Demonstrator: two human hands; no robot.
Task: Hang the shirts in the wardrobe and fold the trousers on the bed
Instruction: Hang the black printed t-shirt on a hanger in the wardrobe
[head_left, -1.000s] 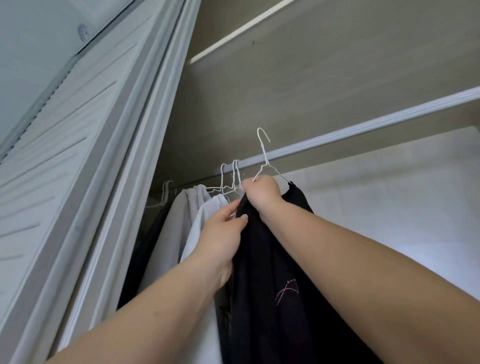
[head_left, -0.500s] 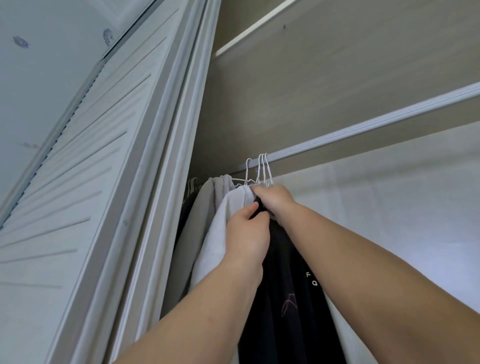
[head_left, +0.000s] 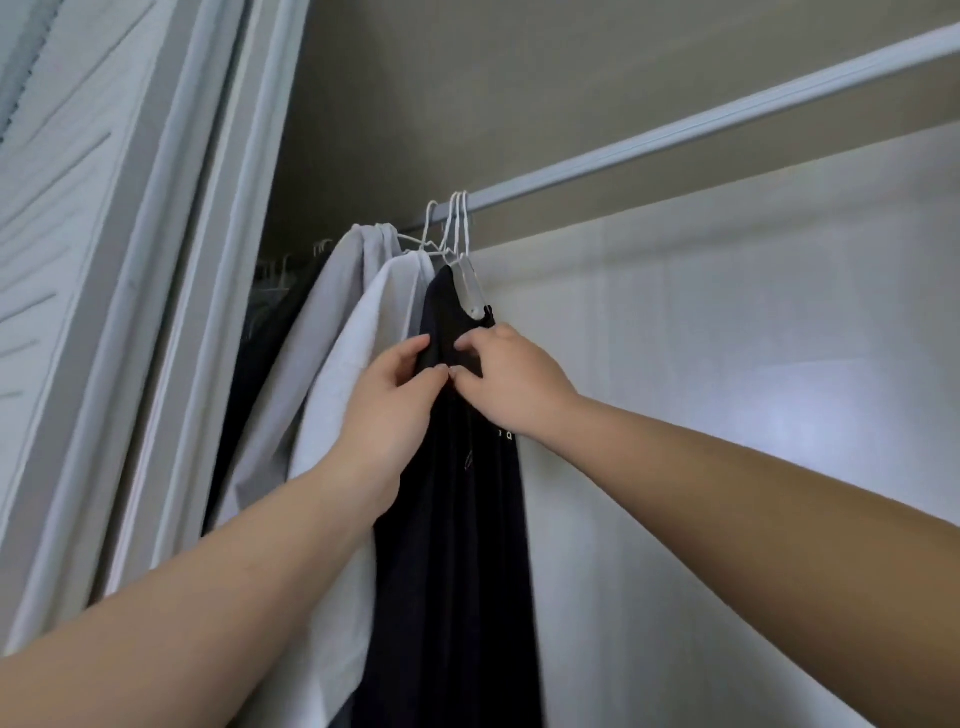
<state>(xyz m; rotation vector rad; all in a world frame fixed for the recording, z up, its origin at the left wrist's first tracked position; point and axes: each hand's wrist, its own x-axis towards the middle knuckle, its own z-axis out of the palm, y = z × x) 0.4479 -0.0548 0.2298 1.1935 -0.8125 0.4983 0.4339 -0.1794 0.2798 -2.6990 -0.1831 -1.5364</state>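
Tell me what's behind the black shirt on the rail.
Left of the black shirt on the rail hang white shirts, then dark clothes. What lies behind it is covered.

Black shirt (head_left: 457, 519) now hangs on the rail (head_left: 675, 132); a second ago its white wire hanger (head_left: 462, 228) was held up in front of the rail, unhooked, hook then went on by half a second ago. Right hand (head_left: 511, 379) has dropped from the hanger neck down to the shirt's upper front, pinching the fabric. Left hand (head_left: 389, 410) also lower, now pinching the black fabric just beside the right fingertips.
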